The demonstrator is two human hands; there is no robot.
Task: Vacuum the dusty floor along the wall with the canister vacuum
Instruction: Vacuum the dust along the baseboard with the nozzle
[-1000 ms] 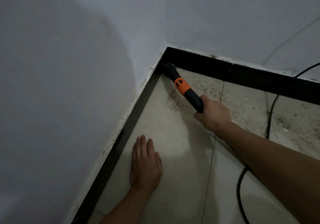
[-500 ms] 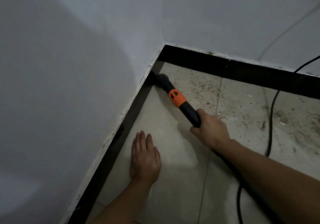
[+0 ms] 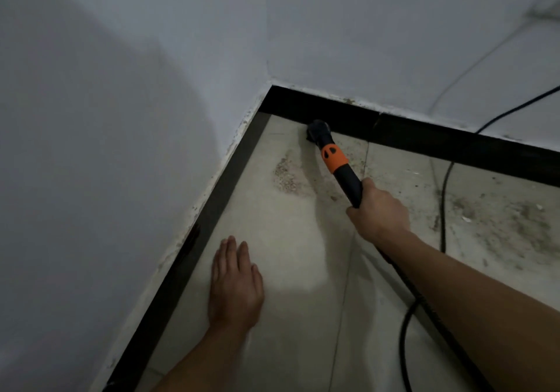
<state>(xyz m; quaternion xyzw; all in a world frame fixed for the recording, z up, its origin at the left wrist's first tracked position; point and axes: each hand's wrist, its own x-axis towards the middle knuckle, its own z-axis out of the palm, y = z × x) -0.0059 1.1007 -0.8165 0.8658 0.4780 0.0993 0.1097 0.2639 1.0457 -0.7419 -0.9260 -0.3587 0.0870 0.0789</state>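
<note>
My right hand [image 3: 378, 213] grips the black vacuum wand [image 3: 348, 179], which has an orange collar [image 3: 333, 156]. Its black nozzle [image 3: 318, 132] touches the floor against the far black baseboard [image 3: 424, 137], just right of the room corner. A patch of gritty dust [image 3: 286, 173] lies on the beige tile left of the wand. More dust [image 3: 500, 222] spreads over the tile to the right. My left hand [image 3: 235, 285] rests flat on the tile near the left baseboard [image 3: 194, 246], fingers straight. The canister itself is out of view.
White walls meet at the corner [image 3: 269, 82]. A black cable [image 3: 444, 209] runs down from the far wall across the floor to the right of my right arm, and the vacuum hose [image 3: 404, 340] loops below my forearm.
The nozzle has moved from the left baseboard across the corner to the far baseboard, leaving a dust patch to its left. My left hand has stayed flat on the tile.
</note>
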